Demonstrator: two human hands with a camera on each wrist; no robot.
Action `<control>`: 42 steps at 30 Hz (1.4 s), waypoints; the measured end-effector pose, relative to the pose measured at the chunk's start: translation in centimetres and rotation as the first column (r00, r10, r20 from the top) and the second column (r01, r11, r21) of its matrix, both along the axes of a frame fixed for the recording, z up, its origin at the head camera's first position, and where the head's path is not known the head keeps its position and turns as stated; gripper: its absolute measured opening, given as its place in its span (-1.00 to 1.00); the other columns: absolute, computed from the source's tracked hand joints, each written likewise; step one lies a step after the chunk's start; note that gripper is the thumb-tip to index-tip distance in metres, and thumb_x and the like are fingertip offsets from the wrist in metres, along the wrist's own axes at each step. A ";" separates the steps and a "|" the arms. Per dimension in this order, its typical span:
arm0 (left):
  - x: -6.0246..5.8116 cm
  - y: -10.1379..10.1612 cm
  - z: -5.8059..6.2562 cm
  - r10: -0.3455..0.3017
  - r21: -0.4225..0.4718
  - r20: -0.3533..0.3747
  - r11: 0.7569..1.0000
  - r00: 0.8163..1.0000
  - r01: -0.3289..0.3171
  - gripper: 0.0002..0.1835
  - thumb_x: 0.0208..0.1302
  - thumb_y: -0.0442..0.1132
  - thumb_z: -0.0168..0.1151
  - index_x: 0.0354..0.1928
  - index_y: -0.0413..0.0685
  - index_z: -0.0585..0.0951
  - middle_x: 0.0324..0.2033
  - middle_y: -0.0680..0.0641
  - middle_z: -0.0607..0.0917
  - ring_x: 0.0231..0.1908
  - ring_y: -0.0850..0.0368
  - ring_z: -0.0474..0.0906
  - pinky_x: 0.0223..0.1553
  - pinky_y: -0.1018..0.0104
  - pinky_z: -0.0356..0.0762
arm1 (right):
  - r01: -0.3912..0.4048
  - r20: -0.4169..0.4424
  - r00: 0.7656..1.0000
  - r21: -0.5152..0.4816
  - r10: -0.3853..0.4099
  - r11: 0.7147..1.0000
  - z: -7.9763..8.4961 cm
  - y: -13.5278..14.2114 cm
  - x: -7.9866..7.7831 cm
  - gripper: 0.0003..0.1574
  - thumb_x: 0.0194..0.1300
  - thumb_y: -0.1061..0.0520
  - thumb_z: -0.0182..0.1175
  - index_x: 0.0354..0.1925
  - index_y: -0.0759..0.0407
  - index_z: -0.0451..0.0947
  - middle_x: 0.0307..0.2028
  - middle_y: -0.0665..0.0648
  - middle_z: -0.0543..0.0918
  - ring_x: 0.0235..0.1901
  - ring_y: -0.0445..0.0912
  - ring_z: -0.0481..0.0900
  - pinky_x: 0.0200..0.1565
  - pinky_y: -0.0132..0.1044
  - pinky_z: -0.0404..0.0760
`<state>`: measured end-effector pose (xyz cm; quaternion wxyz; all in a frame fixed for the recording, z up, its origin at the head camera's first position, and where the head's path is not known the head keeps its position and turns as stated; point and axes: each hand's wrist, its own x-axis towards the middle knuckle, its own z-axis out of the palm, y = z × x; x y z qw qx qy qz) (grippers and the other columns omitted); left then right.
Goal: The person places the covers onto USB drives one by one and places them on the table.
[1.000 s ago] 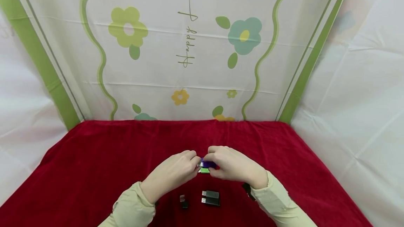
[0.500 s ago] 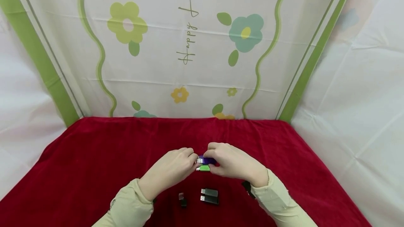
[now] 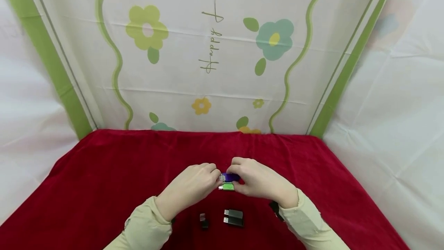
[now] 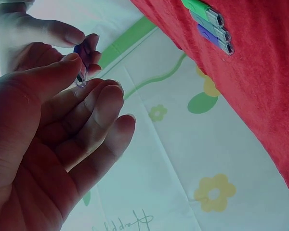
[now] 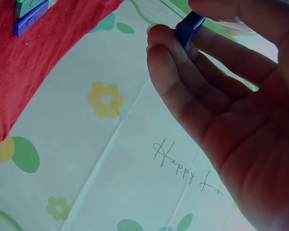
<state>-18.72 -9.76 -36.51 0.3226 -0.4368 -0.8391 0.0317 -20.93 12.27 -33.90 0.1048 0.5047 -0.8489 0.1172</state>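
My right hand (image 3: 261, 178) pinches a dark blue-purple USB flash drive (image 5: 189, 29) between thumb and fingers. At the drive's other end, my left hand (image 3: 190, 184) pinches a clear cap (image 4: 81, 81) between thumb and fingertips. The two hands meet above the cloth, and the cap and drive appear joined or touching. Below them on the cloth lie a green USB flash drive (image 4: 197, 7), a grey-green one (image 4: 212, 25) and a purple one (image 4: 216, 38), side by side with bare metal plugs. In the head view the fingers partly cover this row.
Two dark USB flash drives (image 3: 234, 218) lie nearer the front on the red cloth (image 3: 104, 188). Left of them are a small clear piece (image 3: 202, 217) and a small black piece (image 3: 204, 224). A white flowered curtain (image 3: 180, 68) stands behind the table.
Both hands keep nearly the same place and grip, with slight finger shifts. A little more of the green drive shows between them than a second ago. The head view shifts slightly.
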 end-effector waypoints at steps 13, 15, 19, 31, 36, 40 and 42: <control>0.2 0.2 0.0 0.002 -0.020 -0.015 1.000 1.000 -0.002 -0.74 0.23 -0.13 0.41 -0.49 -0.06 0.57 -0.60 0.06 0.40 -0.63 0.24 0.26 -0.61 0.51 0.23 | -0.021 -0.027 0.999 0.016 0.022 1.000 0.0 0.2 0.0 -0.83 0.07 0.34 0.40 -0.38 0.13 0.63 -0.48 -0.04 0.41 -0.50 -0.26 0.29 -0.43 -0.51 0.36; 0.3 0.3 0.0 0.004 -0.023 -0.013 1.000 1.000 -0.005 -0.75 0.22 -0.14 0.41 -0.49 -0.07 0.57 -0.61 0.06 0.39 -0.64 0.24 0.25 -0.61 0.52 0.22 | -0.024 -0.027 0.999 0.018 0.025 1.000 0.0 0.2 0.0 -0.82 0.07 0.36 0.38 -0.40 0.13 0.62 -0.48 -0.01 0.42 -0.51 -0.26 0.28 -0.44 -0.51 0.35; 0.4 0.4 0.0 0.011 -0.024 0.002 1.000 1.000 -0.011 -0.75 0.23 -0.15 0.41 -0.49 -0.07 0.57 -0.61 0.06 0.39 -0.64 0.25 0.23 -0.61 0.52 0.21 | -0.029 -0.031 0.999 0.018 0.029 0.999 -0.1 0.2 0.1 -0.79 0.06 0.38 0.36 -0.44 0.11 0.58 -0.49 -0.01 0.40 -0.53 -0.26 0.26 -0.46 -0.52 0.33; 0.6 0.6 0.1 0.024 -0.029 0.007 0.999 1.000 -0.024 -0.75 0.23 -0.16 0.42 -0.50 -0.07 0.57 -0.61 0.06 0.37 -0.64 0.26 0.20 -0.62 0.52 0.17 | -0.047 -0.068 0.997 0.000 0.047 0.999 -0.3 0.1 0.2 -0.69 0.04 0.41 0.31 -0.54 0.05 0.47 -0.52 -0.09 0.28 -0.57 -0.26 0.19 -0.50 -0.51 0.26; 0.6 0.6 0.0 0.029 -0.034 0.013 0.999 1.000 -0.028 -0.75 0.23 -0.16 0.41 -0.49 -0.08 0.57 -0.62 0.06 0.37 -0.64 0.26 0.19 -0.62 0.53 0.16 | -0.050 -0.083 0.995 -0.003 0.049 0.999 -0.4 0.0 0.2 -0.66 0.01 0.43 0.31 -0.56 0.05 0.44 -0.52 -0.10 0.26 -0.58 -0.26 0.19 -0.51 -0.52 0.25; 0.7 0.7 0.1 0.031 -0.047 -0.001 0.998 1.000 -0.031 -0.75 0.21 -0.17 0.43 -0.49 -0.08 0.57 -0.62 0.05 0.37 -0.64 0.25 0.18 -0.61 0.53 0.16 | -0.048 -0.079 0.996 0.003 0.048 0.999 -0.4 0.0 0.2 -0.66 0.01 0.43 0.30 -0.57 0.05 0.44 -0.53 -0.09 0.26 -0.58 -0.26 0.19 -0.51 -0.52 0.26; 0.7 0.7 0.1 0.029 -0.051 -0.010 0.998 1.000 -0.029 -0.76 0.19 -0.20 0.45 -0.50 -0.08 0.56 -0.61 0.05 0.37 -0.64 0.25 0.19 -0.61 0.53 0.17 | -0.050 -0.078 0.996 0.004 0.050 0.999 -0.3 0.0 0.3 -0.66 0.02 0.43 0.30 -0.57 0.06 0.43 -0.53 -0.09 0.26 -0.58 -0.26 0.19 -0.52 -0.52 0.26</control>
